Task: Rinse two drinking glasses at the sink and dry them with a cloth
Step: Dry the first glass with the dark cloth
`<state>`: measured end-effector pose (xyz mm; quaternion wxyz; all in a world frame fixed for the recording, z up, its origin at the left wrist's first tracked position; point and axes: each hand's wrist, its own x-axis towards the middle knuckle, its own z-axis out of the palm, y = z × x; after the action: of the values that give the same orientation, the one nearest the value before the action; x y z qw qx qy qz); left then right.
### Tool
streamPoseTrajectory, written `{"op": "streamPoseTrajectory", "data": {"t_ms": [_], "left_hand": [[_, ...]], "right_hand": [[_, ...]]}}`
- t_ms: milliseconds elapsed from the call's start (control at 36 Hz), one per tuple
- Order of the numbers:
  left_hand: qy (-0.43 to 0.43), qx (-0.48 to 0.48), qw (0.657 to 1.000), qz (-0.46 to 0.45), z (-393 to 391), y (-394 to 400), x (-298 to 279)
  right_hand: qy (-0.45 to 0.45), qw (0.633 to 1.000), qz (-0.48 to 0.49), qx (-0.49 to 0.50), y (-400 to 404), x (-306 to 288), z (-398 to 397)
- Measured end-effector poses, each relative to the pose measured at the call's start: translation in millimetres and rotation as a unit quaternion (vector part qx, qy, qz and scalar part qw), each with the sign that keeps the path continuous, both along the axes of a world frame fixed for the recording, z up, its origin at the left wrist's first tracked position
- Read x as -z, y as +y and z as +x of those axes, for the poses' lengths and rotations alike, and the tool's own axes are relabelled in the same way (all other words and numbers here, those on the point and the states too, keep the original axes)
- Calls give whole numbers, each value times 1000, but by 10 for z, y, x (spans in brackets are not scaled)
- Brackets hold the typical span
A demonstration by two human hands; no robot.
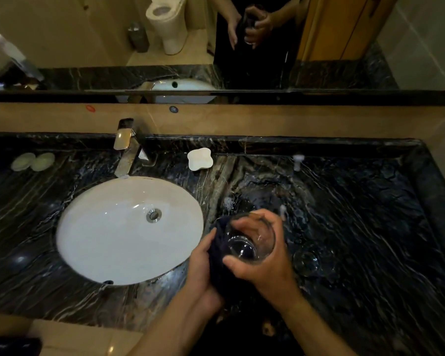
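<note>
Right now my right hand (265, 263) grips a clear drinking glass (252, 240) just right of the white oval sink (93, 242), above the black marble countertop's (370, 214) front edge. My left hand (203, 265) clutches a dark cloth (220, 255), pressing it against the glass. Beside them, a second clear glass (307, 260) stands on the countertop.

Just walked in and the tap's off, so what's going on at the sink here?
A person is drying a drinking glass: the right hand grips it while the left hand works a dark cloth against it. A second glass stands on the marble counter, right of the basin.
</note>
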<state>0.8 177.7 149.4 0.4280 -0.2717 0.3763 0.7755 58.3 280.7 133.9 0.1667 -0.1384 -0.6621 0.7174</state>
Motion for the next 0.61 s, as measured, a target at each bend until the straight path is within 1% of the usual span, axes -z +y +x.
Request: {"op": "streamPoseTrajectory", "data": {"t_ms": [139, 222, 278, 361, 500, 556, 611], "left_hand": [[-24, 28, 999, 5, 98, 25, -40], [-56, 81, 995, -19, 225, -48, 12], [-55, 114, 992, -26, 271, -128, 44], [-15, 130, 991, -31, 199, -246, 18], [50, 141, 980, -134, -225, -356, 148], [75, 146, 973, -163, -433, -380, 225], [119, 171, 961, -179, -654, -364, 332]], "right_hand": [[15, 999, 7, 33, 57, -16, -29], [6, 998, 39, 42, 240, 17, -52], [-7, 997, 53, 53, 370, 70, -48], [-48, 993, 89, 63, 490, 217, 2], [-107, 986, 91, 90, 378, 533, 119], [-126, 983, 95, 97, 292, 647, 144], [-137, 981, 91, 108, 229, 734, 168]]}}
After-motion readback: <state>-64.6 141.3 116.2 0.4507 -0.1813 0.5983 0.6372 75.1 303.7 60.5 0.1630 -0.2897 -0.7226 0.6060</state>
